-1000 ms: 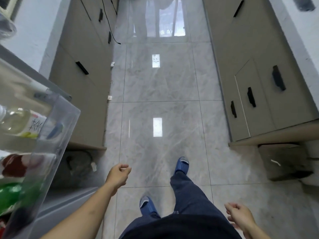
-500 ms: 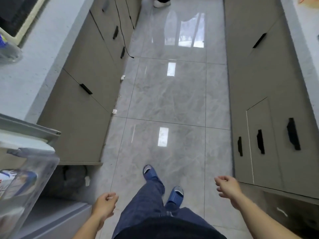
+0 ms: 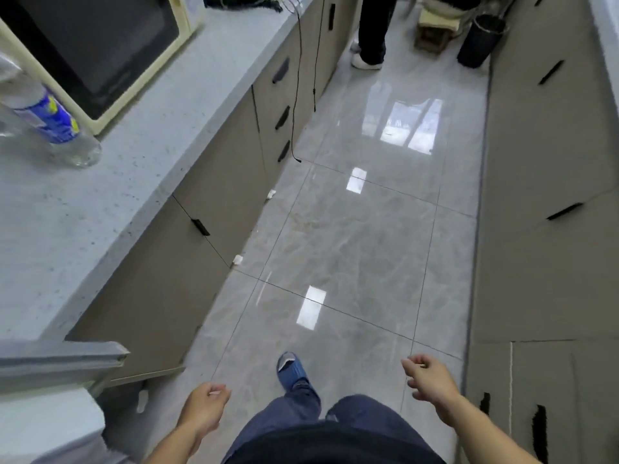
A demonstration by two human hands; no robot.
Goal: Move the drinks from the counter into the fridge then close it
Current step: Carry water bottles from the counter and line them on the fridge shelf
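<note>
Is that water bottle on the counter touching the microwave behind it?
Cannot tell. In the head view the water bottle overlaps the microwave near the frame edge, so neither contact nor gap shows plainly.

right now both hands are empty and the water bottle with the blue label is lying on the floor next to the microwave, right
Not quite. The head view shows the water bottle with the blue label standing on the counter, not lying on the floor. The rest holds: it is next to the microwave, and both the left hand and the right hand are empty.
</note>
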